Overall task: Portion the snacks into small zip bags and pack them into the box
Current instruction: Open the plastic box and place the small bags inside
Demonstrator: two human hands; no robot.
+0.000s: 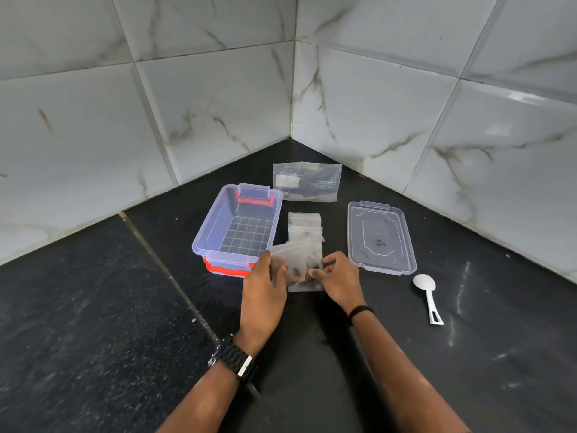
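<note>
1. My left hand [263, 284] and right hand [338, 278] both pinch one small zip bag [296, 264], snacks inside, grip clamped on its edges.
2. Bag sits just beside the open box [212, 229].
3. More bags [304, 226] behind; lid [402, 242] and spoon [426, 290] right, on the bench [93, 307].

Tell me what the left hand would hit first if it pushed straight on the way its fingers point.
Probably the box: the left hand, gripping a small zip bag, points up toward its near right corner. Depth is unclear.

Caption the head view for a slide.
Both hands, left and right, hold small zip bags beside the open, empty box.
</note>
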